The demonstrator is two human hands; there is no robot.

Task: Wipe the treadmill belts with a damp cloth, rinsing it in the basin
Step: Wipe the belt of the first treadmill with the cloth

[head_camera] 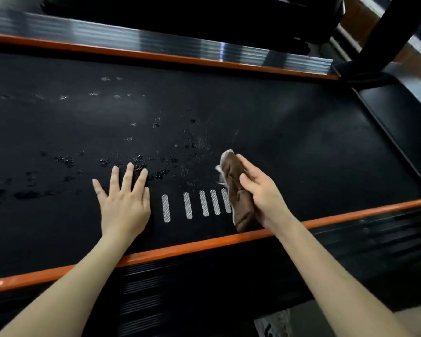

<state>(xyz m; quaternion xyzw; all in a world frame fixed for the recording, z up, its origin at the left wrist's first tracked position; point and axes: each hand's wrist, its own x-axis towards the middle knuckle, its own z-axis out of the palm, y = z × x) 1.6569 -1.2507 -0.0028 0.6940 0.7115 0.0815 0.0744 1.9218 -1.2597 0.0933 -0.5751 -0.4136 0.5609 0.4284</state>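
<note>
Wiping stroke on the treadmill belt (289,122). The left hand (124,203) lies flat with its fingers spread, bracing. The right hand (260,190) grips the bunched brown cloth (231,181) against the belt. Wet spots (139,164) lie just beyond the left fingertips. Best practice is probably to sweep the cloth towards them in overlapping strokes with even pressure. The basin is not in view.
</note>
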